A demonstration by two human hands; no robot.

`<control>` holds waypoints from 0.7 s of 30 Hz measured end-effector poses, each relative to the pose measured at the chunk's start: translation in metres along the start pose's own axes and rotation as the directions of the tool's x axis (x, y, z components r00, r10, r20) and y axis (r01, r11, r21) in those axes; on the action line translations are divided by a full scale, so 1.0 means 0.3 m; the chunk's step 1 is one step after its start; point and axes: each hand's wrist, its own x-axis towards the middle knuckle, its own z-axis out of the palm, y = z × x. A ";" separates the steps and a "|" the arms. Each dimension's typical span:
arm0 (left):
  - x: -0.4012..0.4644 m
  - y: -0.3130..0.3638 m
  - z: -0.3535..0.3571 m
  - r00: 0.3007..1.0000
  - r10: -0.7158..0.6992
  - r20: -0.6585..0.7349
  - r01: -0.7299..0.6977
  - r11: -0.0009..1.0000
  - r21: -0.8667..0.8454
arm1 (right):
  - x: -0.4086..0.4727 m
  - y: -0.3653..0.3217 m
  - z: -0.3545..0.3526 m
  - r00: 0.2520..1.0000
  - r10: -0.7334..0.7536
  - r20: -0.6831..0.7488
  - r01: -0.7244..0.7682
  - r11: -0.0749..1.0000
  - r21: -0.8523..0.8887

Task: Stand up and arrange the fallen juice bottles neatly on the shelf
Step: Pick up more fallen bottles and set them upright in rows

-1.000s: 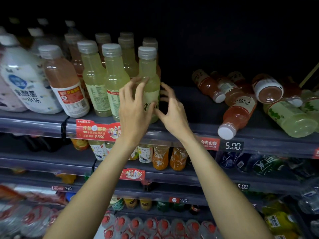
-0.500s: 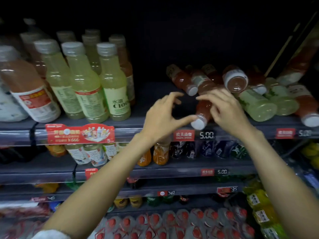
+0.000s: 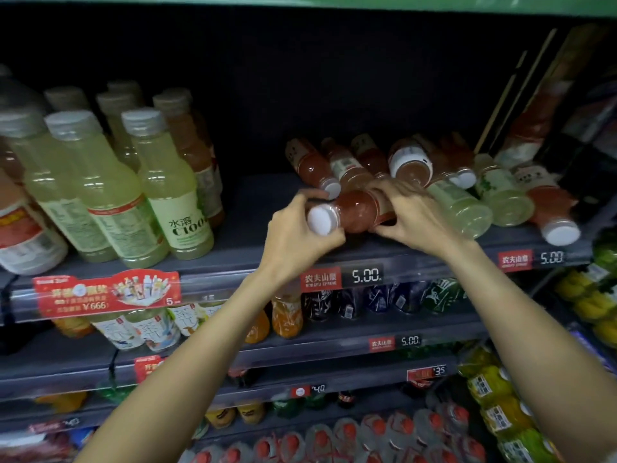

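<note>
A fallen red juice bottle [image 3: 357, 212] with a white cap lies on its side, lifted slightly off the top shelf [image 3: 253, 215]. My left hand [image 3: 297, 235] grips its cap end from below. My right hand [image 3: 410, 212] grips its body and label end. Behind and to the right, several more fallen bottles lie in a heap: red ones [image 3: 310, 168] and pale yellow-green ones [image 3: 460, 208]. At the left, yellow-green bottles [image 3: 173, 192] stand upright in rows.
A red-capped price rail [image 3: 340, 279] marked 5.00 runs along the shelf front. An upright pink bottle [image 3: 23, 228] stands far left. Lower shelves hold tea, orange drinks and dark cans. A slanted rod [image 3: 500, 101] leans at the right back.
Both hands left the upright yellow-green bottle, moved right to the fallen heap and took hold of the front red bottle, which now points cap-first to the left.
</note>
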 end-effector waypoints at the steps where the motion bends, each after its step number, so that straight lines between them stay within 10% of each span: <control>1: 0.011 0.010 -0.012 0.999 0.024 -0.042 -0.028 0.996 -0.083 | 0.003 -0.015 -0.005 0.999 0.020 -0.030 -0.019 0.999 0.047; 9: 0.072 -0.001 -0.058 0.988 0.153 0.015 -0.141 0.943 -0.301 | 0.055 -0.186 0.024 0.960 0.280 -0.009 -0.241 0.841 0.485; 14: 0.048 -0.072 -0.104 0.945 0.158 -0.285 -0.160 0.987 0.017 | 0.175 -0.239 0.065 0.966 0.017 0.259 -0.203 0.673 0.711; 21: 0.028 -0.145 -0.235 0.868 0.209 -0.450 -0.034 0.930 0.366 | 0.363 -0.256 0.260 0.973 -0.155 0.171 0.143 0.987 0.079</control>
